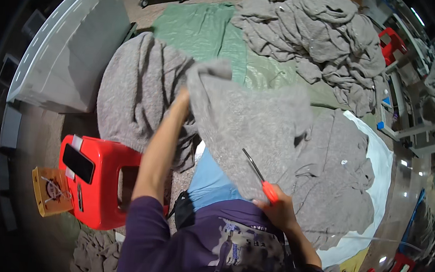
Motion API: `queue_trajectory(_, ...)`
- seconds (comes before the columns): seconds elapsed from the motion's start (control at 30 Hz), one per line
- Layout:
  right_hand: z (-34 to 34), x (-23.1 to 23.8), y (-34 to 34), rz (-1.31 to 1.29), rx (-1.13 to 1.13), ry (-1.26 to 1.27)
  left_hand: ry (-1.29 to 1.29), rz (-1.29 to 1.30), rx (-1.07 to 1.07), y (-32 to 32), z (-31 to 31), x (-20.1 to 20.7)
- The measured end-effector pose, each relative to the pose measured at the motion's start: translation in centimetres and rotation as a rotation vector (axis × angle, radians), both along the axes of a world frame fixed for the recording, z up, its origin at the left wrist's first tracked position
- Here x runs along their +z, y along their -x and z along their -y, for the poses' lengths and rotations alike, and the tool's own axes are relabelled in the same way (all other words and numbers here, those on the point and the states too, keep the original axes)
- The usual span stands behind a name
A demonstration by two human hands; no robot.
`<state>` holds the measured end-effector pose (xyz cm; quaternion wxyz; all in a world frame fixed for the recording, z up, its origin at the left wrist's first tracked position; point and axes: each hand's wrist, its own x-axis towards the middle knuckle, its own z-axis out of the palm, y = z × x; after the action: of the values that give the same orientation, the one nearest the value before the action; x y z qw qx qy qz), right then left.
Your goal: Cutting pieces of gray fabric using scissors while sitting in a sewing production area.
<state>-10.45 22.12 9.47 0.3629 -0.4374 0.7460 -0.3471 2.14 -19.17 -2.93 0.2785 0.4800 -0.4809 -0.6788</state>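
My right hand is closed around the red handle of a tool with a long, slim, dark metal shaft; its exact kind is unclear. The shaft points up and left over a grey fleecy cloth spread across my lap. My left arm reaches forward to the cloth's left edge, where my left hand grips it. Folds and motion blur hide most of those fingers. Just left of that hand lies a heap of thicker grey cloth. More grey pieces lie flat to the right on a white sheet.
A red plastic stool stands at my left, bearing a black phone. Against it rests a yellow basket. A large pale bin is at far left. Beyond a green sheet rises a large grey cloth pile.
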Motion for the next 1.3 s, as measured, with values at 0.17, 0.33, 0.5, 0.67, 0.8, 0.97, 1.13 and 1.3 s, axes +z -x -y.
queue_trajectory(0.17, 0.4, -0.2, 0.2, -0.196, 0.081, 0.050, -0.577, -0.569, 0.022, -6.1, -14.5, -3.8)
queue_trajectory(0.33, 2.3, 3.0, 0.3, -0.378, 0.100, 0.042, -0.354, -0.968, 0.223, -7.3, -18.8, 0.4)
queue_trajectory(0.5, 5.1, 4.1, -0.5, -0.514, 0.194, 0.127, -0.366, -0.785, 0.134, -6.1, -21.0, 2.1)
queue_trajectory(0.67, 5.0, 4.3, -0.6, -0.634, 0.280, 0.025, -0.319, -0.725, 0.221, -5.5, -21.0, 0.9)
queue_trajectory(0.8, 5.0, 3.6, -0.8, -0.601, 0.225, 0.145, -0.358, -0.585, 0.427, -5.1, -20.6, 2.1)
queue_trajectory(0.97, 5.7, 3.1, -1.6, -0.653, 0.230, 0.180, -0.284, -0.633, 0.271, -5.5, -20.2, 1.3)
queue_trajectory(1.13, 4.6, 4.7, -0.3, -0.623, 0.245, 0.096, -0.360, -0.676, 0.329, -4.9, -20.7, 3.1)
queue_trajectory(1.3, 3.4, 4.4, 0.0, -0.594, 0.233, 0.101, -0.329, -0.484, 0.165, -4.7, -22.5, 3.4)
